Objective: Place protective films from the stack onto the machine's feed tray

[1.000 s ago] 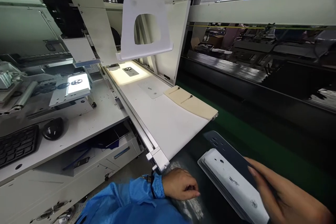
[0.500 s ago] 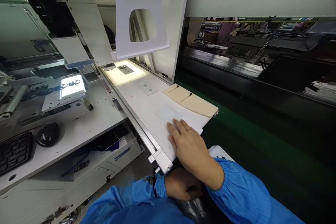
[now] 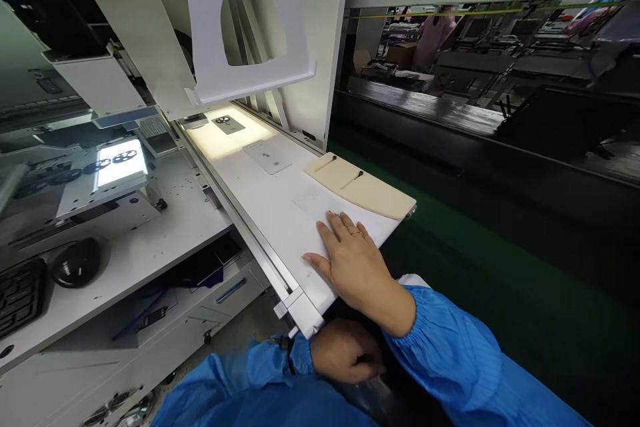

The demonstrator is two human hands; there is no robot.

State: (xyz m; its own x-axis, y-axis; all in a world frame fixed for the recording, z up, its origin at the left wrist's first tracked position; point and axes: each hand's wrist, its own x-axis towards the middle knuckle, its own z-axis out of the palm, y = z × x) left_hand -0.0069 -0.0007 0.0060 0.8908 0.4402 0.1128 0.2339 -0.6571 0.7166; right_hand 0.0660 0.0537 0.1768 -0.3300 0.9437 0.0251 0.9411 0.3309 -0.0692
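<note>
My right hand (image 3: 353,260), a ring on one finger, lies flat with fingers spread near the front end of the white conveyor belt (image 3: 280,240). Its fingertips cover the near end of a thin, pale phone-sized panel (image 3: 314,201). A second grey-white panel (image 3: 267,157) with small dark marks rests farther up the belt. Beyond it, a grey phone-shaped panel (image 3: 230,125) with round camera openings sits in the bright light. Below the belt's end, my left hand (image 3: 345,350) hangs loosely closed near my lap, with no object visible in it; some fingers are hidden.
A cream guide plate (image 3: 360,183) with two dark screws borders the belt's right side. A metal rail (image 3: 250,240) runs along its left. Over the belt hangs a white bracket (image 3: 250,83). To the left are a lit screen (image 3: 120,163), a mouse (image 3: 77,262) and a keyboard (image 3: 20,293).
The camera view has shifted slightly. My right hand still rests on the near end of the pale panel, its thumb now spread farther out to the left. My left hand has hardly moved.
</note>
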